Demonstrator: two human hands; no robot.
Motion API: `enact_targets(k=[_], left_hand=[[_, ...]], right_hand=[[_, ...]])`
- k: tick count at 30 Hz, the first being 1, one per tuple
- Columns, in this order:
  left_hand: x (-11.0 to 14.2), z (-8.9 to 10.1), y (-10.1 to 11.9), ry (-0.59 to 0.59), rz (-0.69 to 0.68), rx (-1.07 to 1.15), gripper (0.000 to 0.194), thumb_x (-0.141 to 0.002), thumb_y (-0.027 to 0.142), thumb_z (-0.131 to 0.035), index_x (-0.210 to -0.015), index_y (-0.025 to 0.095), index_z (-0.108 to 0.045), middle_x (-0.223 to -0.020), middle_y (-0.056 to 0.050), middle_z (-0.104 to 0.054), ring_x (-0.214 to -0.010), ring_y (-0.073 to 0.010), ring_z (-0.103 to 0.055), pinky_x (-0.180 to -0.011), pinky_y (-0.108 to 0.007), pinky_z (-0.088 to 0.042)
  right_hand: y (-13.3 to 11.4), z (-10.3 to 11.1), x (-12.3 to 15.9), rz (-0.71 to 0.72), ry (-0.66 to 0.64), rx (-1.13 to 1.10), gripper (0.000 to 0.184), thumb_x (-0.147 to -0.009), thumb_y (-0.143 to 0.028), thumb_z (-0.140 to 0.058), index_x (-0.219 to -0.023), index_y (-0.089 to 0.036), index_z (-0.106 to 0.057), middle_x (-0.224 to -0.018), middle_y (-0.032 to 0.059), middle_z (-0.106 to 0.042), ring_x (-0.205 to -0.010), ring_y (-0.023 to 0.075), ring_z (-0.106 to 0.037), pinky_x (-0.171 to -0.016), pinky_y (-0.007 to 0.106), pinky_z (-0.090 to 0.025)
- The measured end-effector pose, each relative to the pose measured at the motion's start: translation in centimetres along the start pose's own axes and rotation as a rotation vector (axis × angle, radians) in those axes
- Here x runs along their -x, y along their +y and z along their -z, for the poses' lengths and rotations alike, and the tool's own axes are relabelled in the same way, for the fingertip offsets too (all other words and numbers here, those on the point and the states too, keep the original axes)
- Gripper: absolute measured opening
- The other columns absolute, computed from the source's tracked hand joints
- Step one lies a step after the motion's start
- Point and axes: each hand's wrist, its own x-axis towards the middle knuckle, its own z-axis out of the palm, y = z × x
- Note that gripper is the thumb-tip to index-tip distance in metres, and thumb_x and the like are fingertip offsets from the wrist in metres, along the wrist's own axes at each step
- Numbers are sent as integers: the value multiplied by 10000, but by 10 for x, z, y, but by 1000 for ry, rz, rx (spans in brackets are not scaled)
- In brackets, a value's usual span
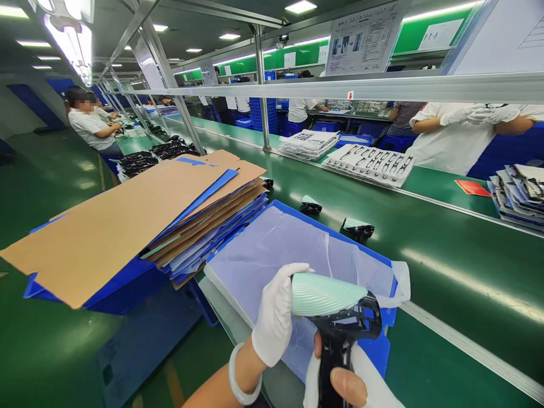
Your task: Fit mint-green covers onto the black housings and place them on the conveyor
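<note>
A gun-shaped black plastic housing with a ribbed mint-green cover is held up in front of me. My right hand, in a white glove with bare thumb and fingertip showing, is wrapped around its black handle. White-gloved too, my left hand closes against the left end of the green cover; its fingertips are partly hidden behind it. Beneath both hands lies a blue tray covered with a translucent white sheet.
Brown cardboard sheets and blue sheets are stacked at left. Two similar black-and-green parts, one nearer and one farther, lie on the green conveyor belt. Trays of black parts stand beyond it. A gloved co-worker is across the line.
</note>
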Motion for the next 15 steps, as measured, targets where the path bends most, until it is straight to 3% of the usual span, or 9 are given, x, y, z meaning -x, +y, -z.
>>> enact_targets(k=[2,4,5,9,12,15], left_hand=[[0,0,0,-33,2,-26,492,-923,623,-486,-1210,240,-603,-1156,-71,-678,-1061,-252,-618,-913,-355,-477],[1,1,-1,-63,39,-67,610,-784,614,-701,-1258,257,-561,-1173,-58,-656,-1043,-254,-612,-900,-348,-478],[2,1,-2,-68,55,-83,619,-767,591,-732,-1261,265,-551,-1164,-48,-649,-1034,-248,-608,-898,-345,-473],[2,1,0,-60,25,-60,344,-993,502,-427,-1181,261,-588,-1092,-31,-655,-1013,-211,-603,-901,-330,-445],[2,1,4,-51,-18,-34,387,-1040,454,-305,-1140,255,-621,-1085,-32,-668,-1030,-200,-608,-913,-317,-442],[2,2,4,-69,-65,-38,411,-1040,467,-292,-1173,263,-623,-1134,-43,-660,-1081,-210,-597,-953,-327,-440]], right_hand=[[2,3,-2,15,-14,78,693,-783,-689,-630,-1212,-183,-427,-862,106,-668,-751,236,-634,-746,410,-503],[2,4,-4,23,-3,172,667,-791,-694,-618,-1179,-174,-464,-852,114,-671,-761,249,-640,-751,423,-504],[1,3,-5,26,18,203,657,-789,-696,-621,-1163,-173,-483,-874,122,-674,-799,262,-645,-780,433,-502],[-4,2,-5,18,94,246,756,-726,-747,-651,-1198,-171,-518,-1083,181,-659,-1016,326,-617,-902,483,-468],[-6,4,-4,3,118,340,813,-685,-790,-645,-1188,-157,-558,-1148,206,-639,-1087,358,-585,-959,516,-423],[-8,7,-8,44,55,429,742,-716,-774,-598,-1151,-174,-601,-1132,183,-656,-1091,357,-578,-988,520,-404]])
